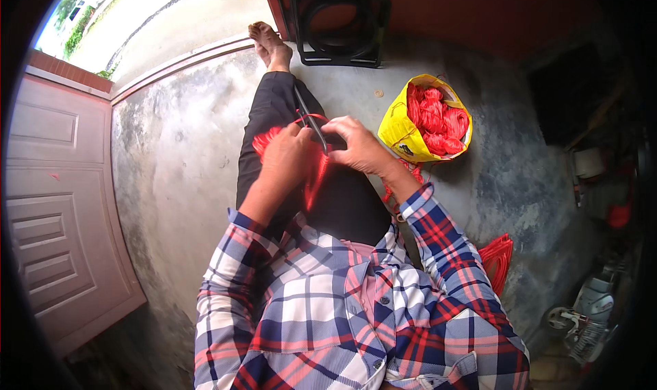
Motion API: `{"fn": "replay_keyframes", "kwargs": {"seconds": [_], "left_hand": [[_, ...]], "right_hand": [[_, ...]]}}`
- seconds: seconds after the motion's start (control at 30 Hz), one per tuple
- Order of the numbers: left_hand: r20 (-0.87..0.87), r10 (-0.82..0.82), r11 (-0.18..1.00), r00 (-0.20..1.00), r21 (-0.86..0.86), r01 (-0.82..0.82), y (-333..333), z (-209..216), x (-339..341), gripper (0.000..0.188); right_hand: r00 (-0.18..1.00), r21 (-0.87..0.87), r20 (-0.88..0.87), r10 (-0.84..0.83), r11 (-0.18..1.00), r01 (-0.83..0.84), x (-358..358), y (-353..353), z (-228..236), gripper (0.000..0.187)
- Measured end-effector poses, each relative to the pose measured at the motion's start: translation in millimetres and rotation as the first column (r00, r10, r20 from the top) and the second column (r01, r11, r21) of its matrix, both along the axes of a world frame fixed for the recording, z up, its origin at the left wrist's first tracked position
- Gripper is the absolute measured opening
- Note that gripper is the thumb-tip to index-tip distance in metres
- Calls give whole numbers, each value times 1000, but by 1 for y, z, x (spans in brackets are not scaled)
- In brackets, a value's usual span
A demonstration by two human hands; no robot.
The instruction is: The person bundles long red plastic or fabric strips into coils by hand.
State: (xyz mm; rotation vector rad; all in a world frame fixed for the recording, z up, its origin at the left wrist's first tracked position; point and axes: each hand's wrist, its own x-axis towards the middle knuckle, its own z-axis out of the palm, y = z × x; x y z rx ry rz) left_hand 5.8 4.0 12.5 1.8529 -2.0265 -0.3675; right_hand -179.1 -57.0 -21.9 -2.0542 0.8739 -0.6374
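Over my lap, my left hand is closed on a bunch of red cord, with strands hanging below it. Slanting between my two hands is a slim dark rod, its lower end by my right thumb. A thin red loop of cord crosses the rod near its middle. My right hand is to the right of the rod, thumb and forefinger apart; nothing shows clearly in its grip. Motion blurs the cord under my hands, and my left fingertips are partly hidden.
To the right on the concrete floor stands a yellow bag holding red cord bundles. Another red bundle lies beside my right elbow. A black frame leans at the wall ahead; a panelled door is at left.
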Motion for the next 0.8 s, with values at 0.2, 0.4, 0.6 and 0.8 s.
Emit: {"fn": "replay_keyframes", "kwargs": {"seconds": [0.2,0.4,0.6,0.8], "left_hand": [[-382,102,976,918,-139,-166,16,-3,-9,20],[-910,367,879,192,407,250,31,-15,-18,17],[-846,206,908,492,353,227,14,-22,-8,15],[-633,86,953,769,277,121,2,-53,-9,17]], "right_hand": [[960,79,196,-199,979,187,-28,3,2,21],[651,623,630,-423,776,-99,-151,24,62,22],[491,661,606,-626,740,127,-265,89,74,39],[168,577,810,-562,815,-55,-269,87,7,35]]}}
